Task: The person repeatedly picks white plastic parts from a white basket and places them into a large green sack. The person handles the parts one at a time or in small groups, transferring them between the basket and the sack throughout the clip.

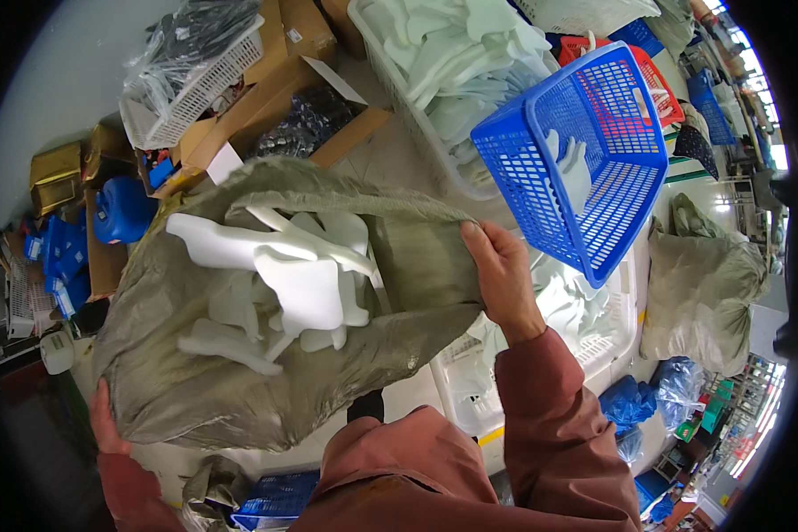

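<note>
A large olive-grey plastic sack [355, 363] is spread wide in front of me, its mouth facing up. Inside lie several white, irregularly shaped foam-like pieces [303, 288], some long and thin, heaped over one another. My right hand [504, 275] pinches the sack's rim at the right, thumb on top. At the lower left, my left hand [106, 421] grips the sack's near-left edge; its fingers are partly hidden by the plastic. Just beyond my right hand, a blue perforated basket [532, 191] sits tilted, with a few white pieces [575, 173] in it.
White crates full of similar pieces stand at the far middle [397, 99] and under the blue basket [628, 330]. Cardboard boxes [324, 151], a white basket [164, 129] and a blue jug [122, 210] crowd the left. A stuffed sack [700, 297] stands at right.
</note>
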The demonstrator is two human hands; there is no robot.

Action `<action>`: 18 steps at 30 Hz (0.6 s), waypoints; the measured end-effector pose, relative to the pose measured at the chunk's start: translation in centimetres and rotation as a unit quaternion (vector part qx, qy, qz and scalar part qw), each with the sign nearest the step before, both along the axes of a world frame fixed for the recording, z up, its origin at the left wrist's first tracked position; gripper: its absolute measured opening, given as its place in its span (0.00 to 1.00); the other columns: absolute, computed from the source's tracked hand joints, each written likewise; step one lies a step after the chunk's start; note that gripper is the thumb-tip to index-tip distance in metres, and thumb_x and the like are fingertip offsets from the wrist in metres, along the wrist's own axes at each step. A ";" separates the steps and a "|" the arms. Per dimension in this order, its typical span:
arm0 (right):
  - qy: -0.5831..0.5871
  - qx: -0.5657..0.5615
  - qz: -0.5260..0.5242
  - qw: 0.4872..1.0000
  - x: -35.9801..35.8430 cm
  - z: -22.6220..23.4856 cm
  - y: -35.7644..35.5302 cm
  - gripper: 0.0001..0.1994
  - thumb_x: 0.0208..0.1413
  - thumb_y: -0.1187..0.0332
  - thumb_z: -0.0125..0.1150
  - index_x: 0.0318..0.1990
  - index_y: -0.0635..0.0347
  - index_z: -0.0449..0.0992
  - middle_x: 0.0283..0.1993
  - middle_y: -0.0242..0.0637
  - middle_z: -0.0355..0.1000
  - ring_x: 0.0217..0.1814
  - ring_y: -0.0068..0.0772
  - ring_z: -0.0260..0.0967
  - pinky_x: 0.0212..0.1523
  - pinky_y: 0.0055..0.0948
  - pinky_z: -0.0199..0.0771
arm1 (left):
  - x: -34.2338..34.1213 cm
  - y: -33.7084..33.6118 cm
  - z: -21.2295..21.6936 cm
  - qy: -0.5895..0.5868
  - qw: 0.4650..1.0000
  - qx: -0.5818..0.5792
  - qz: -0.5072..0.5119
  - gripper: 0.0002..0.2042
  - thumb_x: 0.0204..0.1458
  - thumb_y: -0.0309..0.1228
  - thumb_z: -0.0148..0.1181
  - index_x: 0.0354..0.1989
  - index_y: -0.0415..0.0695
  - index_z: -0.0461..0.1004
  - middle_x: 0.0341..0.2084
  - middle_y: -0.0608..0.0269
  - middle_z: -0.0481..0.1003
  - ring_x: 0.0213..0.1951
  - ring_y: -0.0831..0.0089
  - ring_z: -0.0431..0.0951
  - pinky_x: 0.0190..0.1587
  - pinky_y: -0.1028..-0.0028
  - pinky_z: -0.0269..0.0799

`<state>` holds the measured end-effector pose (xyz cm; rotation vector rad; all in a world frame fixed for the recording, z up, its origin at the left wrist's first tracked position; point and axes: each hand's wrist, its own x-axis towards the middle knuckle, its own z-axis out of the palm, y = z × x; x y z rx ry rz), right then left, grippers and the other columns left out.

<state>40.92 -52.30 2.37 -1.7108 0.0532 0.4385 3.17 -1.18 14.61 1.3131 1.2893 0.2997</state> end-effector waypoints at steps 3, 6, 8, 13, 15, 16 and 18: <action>-0.021 -0.011 0.035 0.999 0.6 1.5 0.8 0.16 0.65 0.61 0.55 0.29 0.64 0.73 0.21 0.23 0.60 0.27 0.17 0.55 0.27 0.28 0.59 | -1.6 -0.9 4.8 -0.049 0.998 -0.013 -0.049 0.26 0.63 0.45 0.55 0.63 0.39 0.67 0.58 0.56 0.70 0.57 0.65 0.72 0.58 0.67 0.69; -0.008 0.054 0.002 0.999 2.1 1.6 0.5 0.16 0.65 0.61 0.55 0.28 0.65 0.73 0.20 0.24 0.61 0.26 0.18 0.54 0.26 0.29 0.59 | -2.9 -1.6 5.3 -0.016 0.992 0.009 -0.121 0.33 0.63 0.52 0.52 0.69 0.41 0.61 0.63 0.55 0.66 0.62 0.59 0.68 0.63 0.62 0.66; 0.019 0.035 0.001 0.999 2.9 0.5 0.3 0.17 0.64 0.61 0.56 0.29 0.67 0.72 0.20 0.27 0.61 0.25 0.19 0.54 0.26 0.31 0.60 | -2.3 -1.3 3.4 0.011 0.997 -0.079 -0.008 0.35 0.61 0.54 0.54 0.69 0.41 0.61 0.64 0.54 0.65 0.63 0.59 0.67 0.63 0.61 0.65; -0.140 -0.117 -0.006 0.983 3.3 -6.9 1.4 0.12 0.59 0.63 0.60 0.39 0.66 0.78 0.28 0.46 0.74 0.30 0.39 0.70 0.36 0.39 0.70 | 1.1 -3.8 -4.0 -0.023 0.969 -0.214 -0.124 0.35 0.61 0.53 0.56 0.68 0.40 0.62 0.63 0.56 0.67 0.61 0.61 0.69 0.61 0.64 0.66; -0.086 -0.138 -0.027 0.986 2.4 -9.7 1.0 0.16 0.57 0.62 0.61 0.47 0.66 0.76 0.33 0.50 0.76 0.35 0.47 0.74 0.41 0.41 0.73 | 3.9 -5.7 -8.0 0.015 0.970 -0.206 -0.126 0.34 0.61 0.53 0.55 0.68 0.40 0.62 0.62 0.55 0.68 0.61 0.60 0.70 0.61 0.64 0.66; -0.015 -0.152 -0.025 0.988 1.8 -10.8 0.8 0.19 0.57 0.62 0.61 0.50 0.67 0.75 0.35 0.50 0.77 0.37 0.49 0.75 0.43 0.41 0.74 | 5.0 -6.5 -9.4 -0.004 0.966 -0.219 -0.138 0.34 0.61 0.54 0.55 0.68 0.40 0.62 0.62 0.55 0.68 0.60 0.60 0.70 0.61 0.63 0.67; -0.048 -0.124 -0.036 0.991 0.4 -12.1 0.5 0.21 0.57 0.63 0.61 0.53 0.67 0.72 0.40 0.51 0.76 0.40 0.51 0.75 0.45 0.41 0.74 | 6.7 -7.5 -12.0 0.021 0.963 -0.244 -0.112 0.33 0.62 0.52 0.55 0.67 0.40 0.63 0.60 0.56 0.70 0.59 0.61 0.71 0.60 0.63 0.68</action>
